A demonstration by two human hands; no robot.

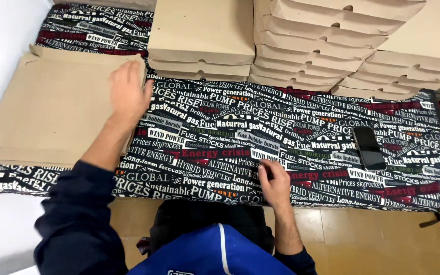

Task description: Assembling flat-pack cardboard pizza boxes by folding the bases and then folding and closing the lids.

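My left hand [128, 94] lies flat and spread on the right edge of the flat cardboard blank [52, 109], which sits at the far left of the table, on top of what looks like a pile of the same sheets. The fingers are apart and pressed down on the top sheet, gripping nothing; the thumb points right, off the edge and over the printed tablecloth [301, 127]. As I judge it, the way to handle this sheet well is to press lightly with the palm and curl the fingertips over the far right corner, so that only the top blank slides and the ones under it stay put. Dragging too hard would likely pull two at once or bunch the cloth. My right hand [275, 182] rests near the table's near edge, about centre, fingers loosely curled against the cloth with nothing in them; it is well apart from the blank. The left forearm runs diagonally from my near left up to the sheet, dark sleeve pushed back from the wrist; the right forearm comes straight up from below. Folded cardboard boxes [311, 51] stand stacked along the far side, and a dark phone [368, 147] lies face up on the right, clear of both hands.
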